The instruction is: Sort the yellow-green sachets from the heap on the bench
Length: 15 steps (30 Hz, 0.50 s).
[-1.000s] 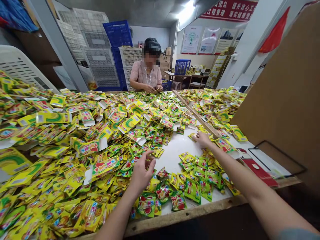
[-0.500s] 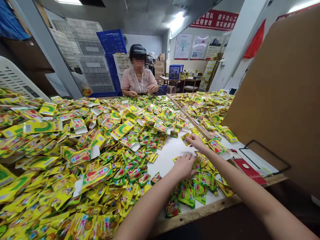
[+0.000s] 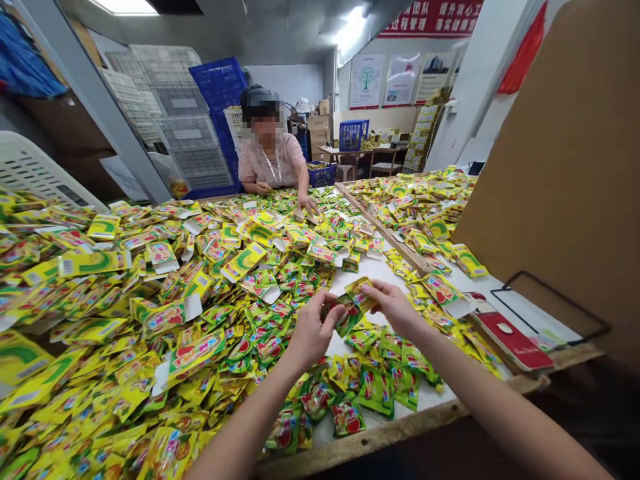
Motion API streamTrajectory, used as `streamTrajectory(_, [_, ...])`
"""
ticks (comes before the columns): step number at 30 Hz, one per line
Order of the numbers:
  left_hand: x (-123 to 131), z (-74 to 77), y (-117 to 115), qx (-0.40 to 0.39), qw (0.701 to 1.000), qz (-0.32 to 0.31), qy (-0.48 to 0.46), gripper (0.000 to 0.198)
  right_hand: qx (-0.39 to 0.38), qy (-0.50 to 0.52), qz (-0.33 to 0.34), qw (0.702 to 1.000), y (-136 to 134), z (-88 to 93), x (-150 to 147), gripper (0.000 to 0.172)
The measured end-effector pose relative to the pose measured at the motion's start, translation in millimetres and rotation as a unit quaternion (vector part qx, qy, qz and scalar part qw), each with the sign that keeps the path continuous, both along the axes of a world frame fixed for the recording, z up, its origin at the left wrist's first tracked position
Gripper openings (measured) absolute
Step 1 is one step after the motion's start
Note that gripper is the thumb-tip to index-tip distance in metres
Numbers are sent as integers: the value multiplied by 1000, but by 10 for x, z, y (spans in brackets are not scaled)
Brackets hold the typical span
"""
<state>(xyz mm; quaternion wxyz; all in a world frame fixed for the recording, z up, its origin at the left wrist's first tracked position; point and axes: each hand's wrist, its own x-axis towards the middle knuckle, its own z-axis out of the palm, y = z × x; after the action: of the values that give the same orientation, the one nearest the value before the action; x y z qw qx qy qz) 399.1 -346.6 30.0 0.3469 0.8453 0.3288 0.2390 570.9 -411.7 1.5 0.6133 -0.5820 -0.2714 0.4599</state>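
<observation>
My left hand (image 3: pixel 315 328) is closed on a green candy packet (image 3: pixel 349 319) printed with red fruit. Beside it, my right hand (image 3: pixel 393 303) pinches a yellow candy packet (image 3: pixel 361 291), and the two packets meet or overlap between my hands above the white tabletop (image 3: pixel 340 348). Below them, several green packets (image 3: pixel 376 392) and yellow ones lie near the table's front edge. To the left spreads a large heap of loose packets (image 3: pixel 265 347), with a small open carton (image 3: pixel 195 357) lying on it.
Across the table, a co-worker (image 3: pixel 273 157) reaches into the heap. A wooden strip (image 3: pixel 385 233) divides the tabletop. At right are a red phone-like item (image 3: pixel 515 340), a black wire frame (image 3: pixel 550 307) and a large cardboard sheet (image 3: pixel 545 147). Blue crates (image 3: pixel 220 90) stand behind.
My hands have risen from the tabletop and come together, my left now holding a green packet against the yellow one in my right. The co-worker's arm has stretched forward onto the heap.
</observation>
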Motion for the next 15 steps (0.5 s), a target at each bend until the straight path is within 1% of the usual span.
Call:
streamTrajectory(2, [-100,19,-59,26,998,36,-40,16,8,40,50,998,15,40,-308,43])
streamTrajectory(5, [-202,-21,-176,67,993,91,-42,13,33,81,107,990,-6,80,-648,44])
streamTrajectory(7, [-301,-30,-230,60,992,108,-26,12,51,56,152,985,-32,85,-741,42])
streamTrajectory(9, [-473,26,-240,35,995,96,2,12,58,9,201,978,-49,78,-738,41])
streamTrajectory(10, [-594,82,-222,31,995,93,22,13,56,-4,214,975,-55,74,-712,41])
streamTrajectory(12, [-895,221,-133,57,988,111,92,22,43,-5,209,977,-63,69,-640,42])
streamTrajectory(13, [-1062,287,-63,98,974,145,144,25,35,0,196,980,-66,69,-606,42])
streamTrajectory(14, [-1226,341,20,139,952,166,215,29,29,5,182,983,-68,68,-580,42])
streamTrajectory(15, [-1377,377,111,170,922,183,296,35,24,8,174,984,-67,66,-568,41])
